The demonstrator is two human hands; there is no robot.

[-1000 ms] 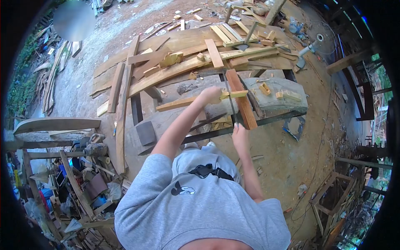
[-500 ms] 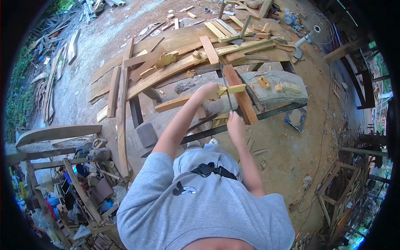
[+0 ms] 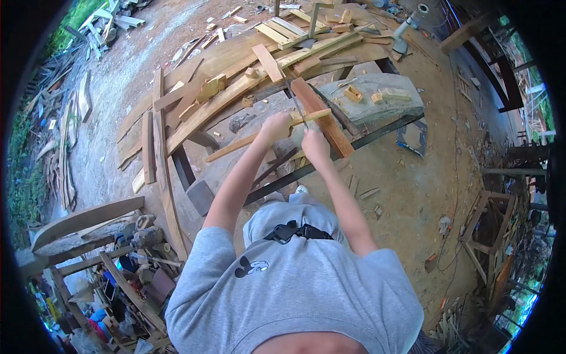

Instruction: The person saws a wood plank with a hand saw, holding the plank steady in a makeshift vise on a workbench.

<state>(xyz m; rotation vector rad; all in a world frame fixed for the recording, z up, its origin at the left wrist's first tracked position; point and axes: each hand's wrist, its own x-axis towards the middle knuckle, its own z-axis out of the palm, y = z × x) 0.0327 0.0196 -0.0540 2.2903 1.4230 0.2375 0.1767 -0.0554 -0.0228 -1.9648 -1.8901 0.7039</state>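
Note:
My left hand [image 3: 276, 126] is closed around a long, pale wooden strip [image 3: 236, 145], pressing it down near the bench. The strip's right end lies across a reddish-brown wooden block [image 3: 321, 117]. My right hand [image 3: 316, 145] is closed at the near end of a thin, dark saw [image 3: 296, 100]; its grip is hidden inside my fingers. The narrow blade points away from me and crosses the strip just right of my left hand, beside the block.
The worn bench slab [image 3: 377, 121] carries small wood offcuts [image 3: 394, 94]. Planks and boards [image 3: 206, 115] are heaped beyond it. A standing fan [image 3: 407, 26] is at the far right. Cluttered shelving [image 3: 118, 283] stands at lower left, a wooden frame [image 3: 489, 221] at right.
My right hand has pushed forward with the saw, bringing it closer to the strip. My left hand still holds the strip at the block. The whole view has shifted slightly.

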